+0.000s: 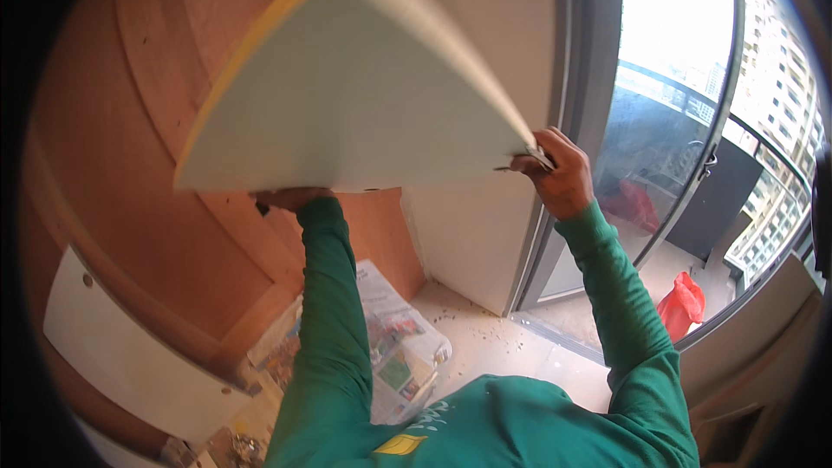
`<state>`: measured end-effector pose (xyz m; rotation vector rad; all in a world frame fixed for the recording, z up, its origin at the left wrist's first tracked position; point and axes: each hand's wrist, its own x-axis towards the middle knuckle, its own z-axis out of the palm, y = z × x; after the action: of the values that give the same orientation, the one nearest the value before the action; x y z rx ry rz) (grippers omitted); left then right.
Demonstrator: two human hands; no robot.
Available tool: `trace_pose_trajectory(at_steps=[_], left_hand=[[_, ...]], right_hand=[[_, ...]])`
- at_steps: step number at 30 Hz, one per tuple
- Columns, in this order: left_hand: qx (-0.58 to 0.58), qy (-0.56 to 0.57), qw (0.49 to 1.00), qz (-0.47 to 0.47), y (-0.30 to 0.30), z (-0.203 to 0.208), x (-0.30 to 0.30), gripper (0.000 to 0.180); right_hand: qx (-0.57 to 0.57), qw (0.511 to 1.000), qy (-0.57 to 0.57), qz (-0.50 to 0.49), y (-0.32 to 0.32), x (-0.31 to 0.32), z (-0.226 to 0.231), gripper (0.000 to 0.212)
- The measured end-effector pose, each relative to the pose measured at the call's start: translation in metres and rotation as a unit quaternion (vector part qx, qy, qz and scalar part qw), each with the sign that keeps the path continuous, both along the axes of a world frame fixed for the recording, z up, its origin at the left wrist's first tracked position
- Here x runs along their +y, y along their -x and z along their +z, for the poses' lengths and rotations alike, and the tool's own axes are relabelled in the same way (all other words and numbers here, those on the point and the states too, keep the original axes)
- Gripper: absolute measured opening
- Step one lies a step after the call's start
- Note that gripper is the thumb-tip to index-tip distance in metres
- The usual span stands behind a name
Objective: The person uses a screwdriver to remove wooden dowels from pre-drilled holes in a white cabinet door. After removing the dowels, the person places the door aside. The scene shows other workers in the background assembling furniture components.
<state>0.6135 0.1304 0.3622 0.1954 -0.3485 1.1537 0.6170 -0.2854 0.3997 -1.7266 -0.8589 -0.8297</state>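
A large pale grey-green board [347, 104] with a yellow edge is raised in front of me, tilted. My left hand [295, 198] supports its lower edge from beneath, with the fingers partly hidden behind it. Beside those fingers is a small dark piece [262, 208] that I cannot make out. At the board's right corner, my right hand [562, 175] is closed around the edge. A small metal fitting [542, 158] shows between its fingers and the board; its exact kind is unclear.
Wooden panelling [113, 139] rises on the left, with a white panel [130, 347] leaning below. Printed paper sheets [399, 338] cover part of the debris-strewn floor. At right, a glass door [659, 113] stands open to a balcony with a red bag [682, 305]. Boards [754, 338] lean nearby.
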Motion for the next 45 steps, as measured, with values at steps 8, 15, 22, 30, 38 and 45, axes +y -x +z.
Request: trace_pose_trajectory(at_steps=[8,15,22,30,38,45], left_hand=[[-0.130,0.019,0.970,-0.204,-0.050,0.036,-0.001,0.058],[0.024,-0.026,0.996,0.086,-0.043,0.143,-0.009,0.064],[0.088,-0.092,0.934,0.335,-0.001,0.194,0.015,0.080],[0.252,-0.259,0.838,0.409,0.084,0.246,-0.043,0.069],[0.312,-0.185,0.853,0.375,0.101,0.247,-0.054,0.101],[0.383,-0.158,0.837,0.357,0.120,0.222,-0.045,0.100]], right_hand=[[-0.028,0.994,0.049,0.089,-0.057,-0.004,0.065,0.049],[0.113,0.987,-0.078,0.078,-0.079,0.013,0.111,0.056],[0.195,0.968,-0.116,0.107,-0.102,0.017,0.114,0.082],[0.268,0.939,-0.165,0.140,-0.109,0.020,0.140,0.084],[0.122,0.982,-0.139,-0.033,-0.083,0.026,0.152,0.084],[0.177,0.982,0.043,-0.042,-0.037,-0.002,0.030,0.044]])
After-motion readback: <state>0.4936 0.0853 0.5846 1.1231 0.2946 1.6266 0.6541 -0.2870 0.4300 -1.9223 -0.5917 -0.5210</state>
